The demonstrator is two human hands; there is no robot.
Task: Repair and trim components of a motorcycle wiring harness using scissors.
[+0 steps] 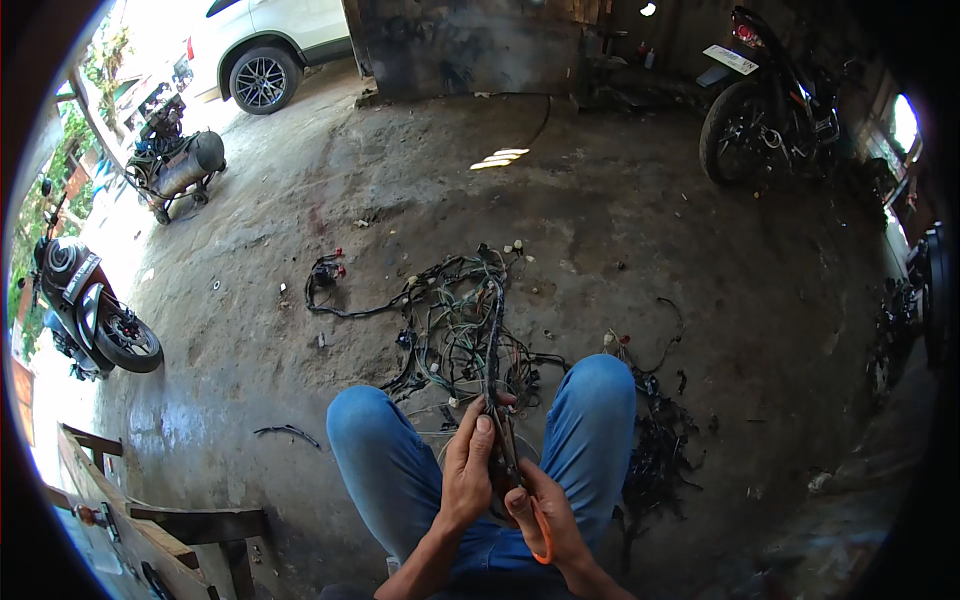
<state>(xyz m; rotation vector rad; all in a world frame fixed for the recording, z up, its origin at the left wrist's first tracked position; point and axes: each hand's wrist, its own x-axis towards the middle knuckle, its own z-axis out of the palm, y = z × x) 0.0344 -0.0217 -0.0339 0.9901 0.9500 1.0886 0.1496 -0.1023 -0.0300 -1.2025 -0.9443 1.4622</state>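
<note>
My left hand (468,462) is wrapped around the taped trunk of the wiring harness (494,345), thumb laid along it and pointing up, fingers curled shut behind so the bundle stands steady between my knees (375,430). My right hand (545,515) sits just below, closed on an orange-handled tool (541,535) whose working end meets the bundle where the two hands come together; I cannot make out the tip itself. To do this well, I judge I should keep the left grip firm and close to the working point, so the trunk stays taut, and work the tool away from my thumb along the wrap rather than across the wires. Both forearms come in low from the bottom edge, elbows tucked, wrists bent inward over my lap. From my hands the trunk rises up and fans into a tangle of green and black wires (450,320) spread on the concrete floor (640,230). Another dark heap of wiring (660,450) lies just beside my right knee. Farther out stand a motorcycle (765,100) at the back, a second motorcycle (85,305) on the left, and a compressor tank (180,165) near a white car (270,40).
</note>
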